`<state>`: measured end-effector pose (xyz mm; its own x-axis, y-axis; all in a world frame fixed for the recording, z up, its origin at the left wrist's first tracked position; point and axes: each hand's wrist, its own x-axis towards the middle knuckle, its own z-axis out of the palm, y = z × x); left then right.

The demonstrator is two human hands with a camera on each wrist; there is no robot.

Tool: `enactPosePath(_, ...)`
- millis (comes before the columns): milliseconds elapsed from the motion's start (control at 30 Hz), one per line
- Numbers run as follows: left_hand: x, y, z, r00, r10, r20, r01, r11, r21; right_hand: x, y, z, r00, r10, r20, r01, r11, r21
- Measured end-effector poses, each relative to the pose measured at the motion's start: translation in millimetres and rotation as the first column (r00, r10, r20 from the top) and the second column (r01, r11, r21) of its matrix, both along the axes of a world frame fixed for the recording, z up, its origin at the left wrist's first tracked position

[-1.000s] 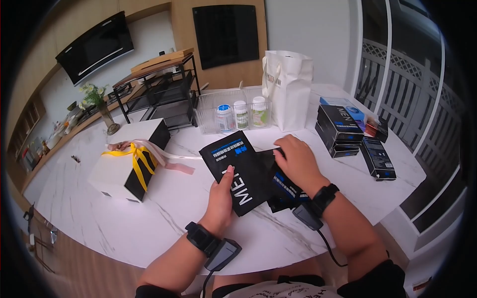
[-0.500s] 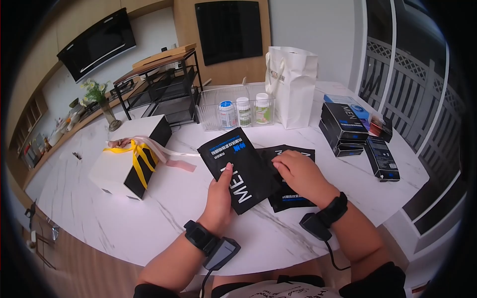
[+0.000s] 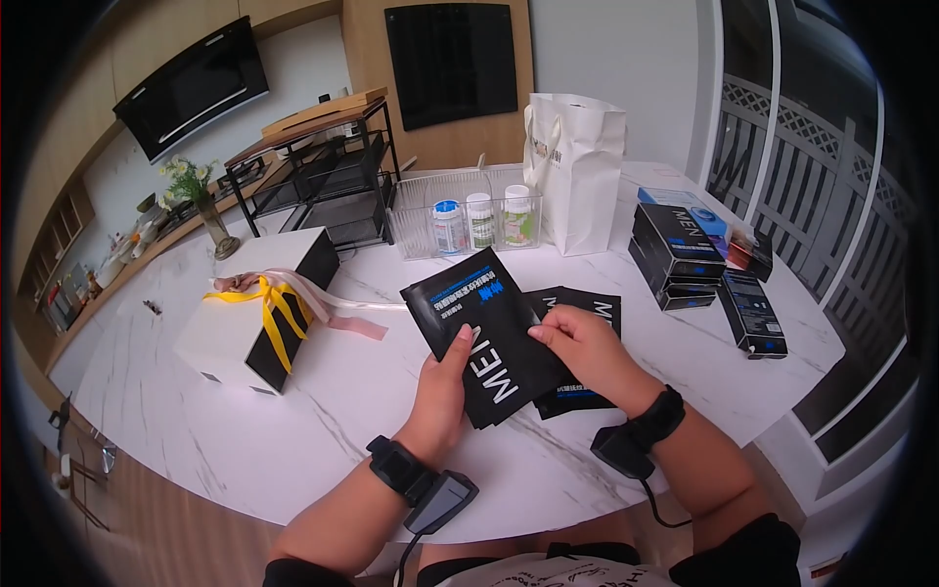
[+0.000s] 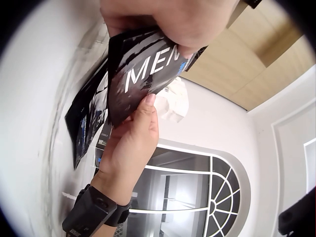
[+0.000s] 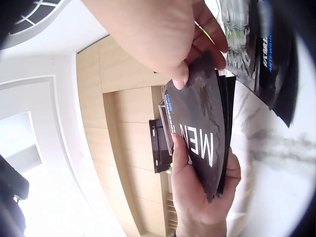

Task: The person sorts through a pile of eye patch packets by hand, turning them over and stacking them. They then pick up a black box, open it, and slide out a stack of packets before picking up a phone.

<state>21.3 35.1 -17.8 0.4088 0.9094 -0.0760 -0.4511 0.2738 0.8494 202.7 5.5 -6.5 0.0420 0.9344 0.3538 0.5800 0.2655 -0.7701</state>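
My left hand (image 3: 440, 399) grips a small stack of flat black sachets (image 3: 445, 293) printed "MEN", its thumb lying across the front. At the stack's right edge, my right hand (image 3: 590, 354) pinches the top sachet between thumb and fingers. Several layered edges of the stack (image 5: 200, 111) show in the right wrist view, with the left hand (image 5: 190, 185) around its lower end. More black sachets (image 3: 582, 399) lie on the table under and behind the right hand, partly covered by it. The left wrist view shows these loose sachets (image 4: 86, 116) beside the held stack.
Black "MEN" boxes (image 3: 675, 245) are piled at the right, with another black box (image 3: 751, 313) beside them. A white paper bag (image 3: 584, 186) and a clear bin (image 3: 416, 230) with bottles stand behind. At left sits a white-and-black box (image 3: 220, 338) with yellow and pink ribbons.
My right hand has come from the sachets on the table to the right edge of the held stack. The left hand and its stack have shifted slightly right.
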Motion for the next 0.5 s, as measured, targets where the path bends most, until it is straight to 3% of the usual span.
enactPosePath(67,-0.8,2.6,-3.1,0.999,-0.019,0.045,0.021,0.999,-0.029,0.1,0.4,0.6,1.000,-0.025,-0.012,0.027,0.989,0.146)
enactPosePath(200,-1.5,2.2,-2.3,0.997,-0.025,0.075,0.027,0.999,-0.019,13.7,7.6,-1.0,0.983,-0.135,-0.128,0.157,0.970,0.186)
enactPosePath(333,-2.8,3.3,-0.9,0.998,0.023,0.064,-0.022,1.000,-0.014,28.2,19.0,-2.2,0.932,-0.073,-0.355,0.193,0.929,0.315)
enactPosePath(367,-3.2,3.2,-0.5,0.998,0.023,0.064,-0.022,1.000,-0.013,29.4,15.6,3.1,0.932,-0.074,-0.355,0.194,0.929,0.315)
enactPosePath(433,-3.8,3.3,0.0,0.999,0.021,0.046,-0.020,1.000,-0.022,36.3,9.0,11.7,0.968,-0.225,-0.113,0.252,0.876,0.411)
enactPosePath(500,-3.3,3.1,-0.3,0.999,0.021,0.048,-0.020,1.000,-0.018,44.7,4.7,20.8,0.988,-0.135,-0.069,0.150,0.806,0.572)
